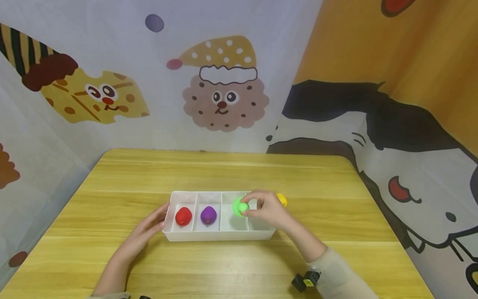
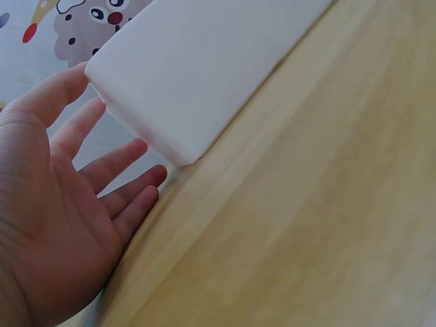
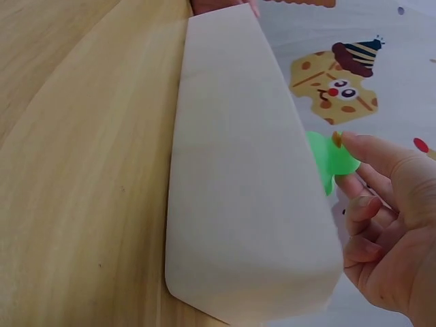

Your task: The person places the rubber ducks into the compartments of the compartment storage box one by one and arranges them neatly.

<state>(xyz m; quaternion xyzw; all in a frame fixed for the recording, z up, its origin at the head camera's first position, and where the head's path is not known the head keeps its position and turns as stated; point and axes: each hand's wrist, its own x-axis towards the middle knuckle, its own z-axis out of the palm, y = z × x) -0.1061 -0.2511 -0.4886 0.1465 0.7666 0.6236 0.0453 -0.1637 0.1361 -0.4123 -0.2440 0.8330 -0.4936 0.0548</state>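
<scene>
A white divided tray [image 1: 220, 236] lies lengthwise on the table. My left hand [image 1: 149, 222] rests its extended fingers against the tray's left end; the left wrist view shows the thumb and fingertips at that end wall. Between thumb and fingers, my right hand [image 1: 267, 207] pinches a green toy duck [image 1: 239, 206] by its head, over the third compartment from the left. Its small orange beak [image 3: 337, 139] shows in the right wrist view. A red toy [image 1: 183, 216] sits in the leftmost compartment and a purple toy duck [image 1: 208, 215] in the second.
Behind the right hand, past the tray's right end, a yellow toy [image 1: 281, 199] is partly hidden. The wooden table [image 1: 231, 170] runs back to a cartoon-printed curtain [image 1: 224, 25]. A small black device [image 1: 306, 281] is at the right wrist.
</scene>
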